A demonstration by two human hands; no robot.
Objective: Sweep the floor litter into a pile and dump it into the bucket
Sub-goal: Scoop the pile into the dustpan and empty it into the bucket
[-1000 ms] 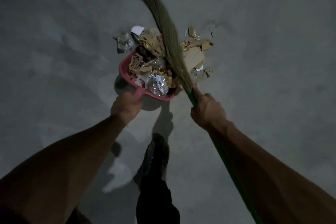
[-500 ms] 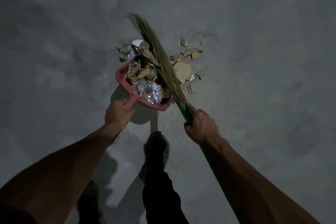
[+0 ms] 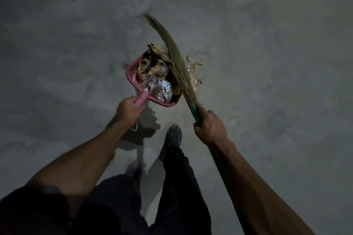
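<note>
The left hand (image 3: 129, 107) has its grip curled round the pink handle of the dustpan (image 3: 131, 74), and the right hand (image 3: 211, 127) is wrapped tight on the green handle of the broom (image 3: 176, 63), thumb lying up along it. Since a moment ago the pan has been drawn back and now sits fuller: the crumpled wrapper and white scrap that lay on the floor off its far left corner are gone from there. The bristles lie slanted across the pan's right side, tips pointing up and away to the left. Cardboard, foil and plastic litter (image 3: 156, 74) fill the pan; a smaller scatter of scraps (image 3: 194, 67) sits on the grey floor (image 3: 267, 63) just beside the bristles on the right. Both forearms reach forward and down, nearly straight, the right one running along the broom handle. A dark shoe (image 3: 172, 137) is planted between the hands.
</note>
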